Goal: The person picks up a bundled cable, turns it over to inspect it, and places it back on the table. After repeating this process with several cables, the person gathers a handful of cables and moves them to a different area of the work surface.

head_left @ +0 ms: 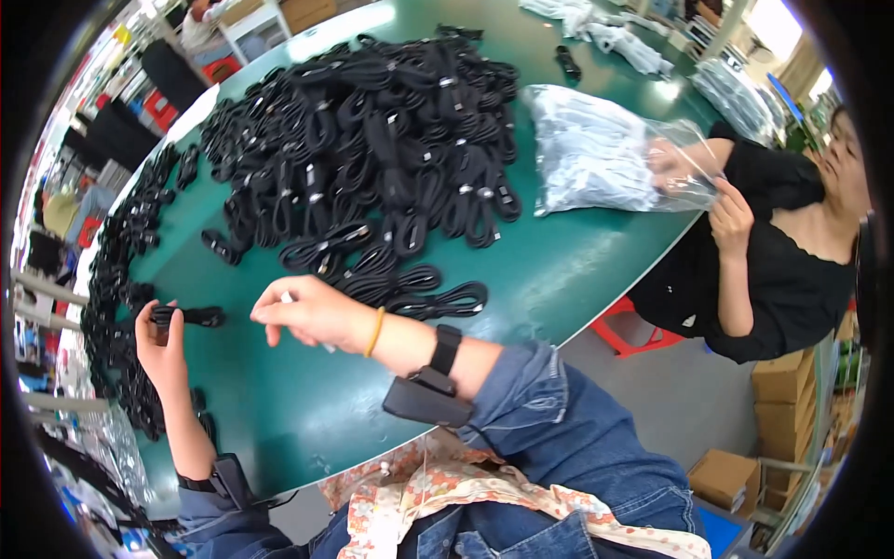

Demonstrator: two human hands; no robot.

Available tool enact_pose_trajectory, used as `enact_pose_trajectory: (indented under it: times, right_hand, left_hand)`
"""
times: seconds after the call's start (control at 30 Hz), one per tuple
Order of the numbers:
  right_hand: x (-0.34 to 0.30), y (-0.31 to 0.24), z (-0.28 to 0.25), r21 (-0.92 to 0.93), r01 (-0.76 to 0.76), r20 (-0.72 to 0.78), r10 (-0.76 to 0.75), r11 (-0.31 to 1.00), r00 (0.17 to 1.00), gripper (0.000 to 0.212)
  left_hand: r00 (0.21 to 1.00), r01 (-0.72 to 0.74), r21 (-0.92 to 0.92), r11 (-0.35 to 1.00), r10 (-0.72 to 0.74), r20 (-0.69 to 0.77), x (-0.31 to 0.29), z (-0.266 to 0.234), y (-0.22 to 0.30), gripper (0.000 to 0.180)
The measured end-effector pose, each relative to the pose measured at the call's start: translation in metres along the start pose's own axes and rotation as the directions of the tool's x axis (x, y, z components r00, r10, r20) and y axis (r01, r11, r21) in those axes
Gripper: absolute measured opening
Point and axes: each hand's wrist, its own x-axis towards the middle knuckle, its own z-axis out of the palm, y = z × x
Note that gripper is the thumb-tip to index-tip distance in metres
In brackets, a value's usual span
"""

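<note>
My left hand [164, 347] is closed on a coiled black cable [197, 317], gripped between thumb and fingers above the green table. To its right, my right hand [312, 312] hovers with curled fingers. A small white bit shows at its fingers and another below the palm; what it is I cannot make out. Just beyond my right hand lie several bundled black cables [447, 298], part of a large heap of cable bundles [363, 140]. Another row of black bundles [121, 252] lines the table's left edge, close to my left hand.
Across the green table [549, 270], at the right, a person in black [773, 242] holds a clear plastic bag [596, 154] filled with white wrapped items. More clear bags [615, 42] lie at the far side. A red stool [638, 326] and cardboard boxes [726, 480] stand at the right.
</note>
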Motion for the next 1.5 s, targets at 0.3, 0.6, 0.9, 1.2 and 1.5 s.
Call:
enact_pose_trajectory:
  times: [0.3, 0.6, 0.9, 1.2, 1.5]
  right_hand:
    - [0.005, 0.02, -0.001, -0.367, 0.037, -0.158, -0.101, 0.929, 0.982, 0.033]
    - [-0.002, 0.011, 0.012, -0.495, 0.264, -0.129, -0.37, 0.828, 0.92, 0.03]
    - [-0.002, 0.012, 0.009, -0.5, 0.222, -0.132, -0.327, 0.837, 0.936, 0.027]
    - [-0.006, 0.003, 0.015, -0.388, 0.139, -0.201, -0.23, 0.911, 0.952, 0.017]
    - [-0.008, -0.003, 0.013, -0.257, 0.067, -0.236, -0.13, 0.964, 0.963, 0.015]
  left_hand:
    - [0.995, 0.092, -0.894, 0.438, -0.018, 0.094, -0.067, 0.046, 0.024, 0.042]
    - [0.966, 0.247, -0.94, 0.233, -0.134, 0.22, -0.074, 0.048, 0.032, 0.044]
    - [0.984, 0.154, -0.925, 0.348, -0.138, 0.111, -0.08, 0.044, 0.034, 0.034]
    - [0.992, 0.128, -0.891, 0.435, -0.04, 0.122, -0.08, 0.039, 0.037, 0.034]
    - [0.984, 0.171, -0.893, 0.416, -0.033, 0.173, -0.083, 0.039, 0.046, 0.038]
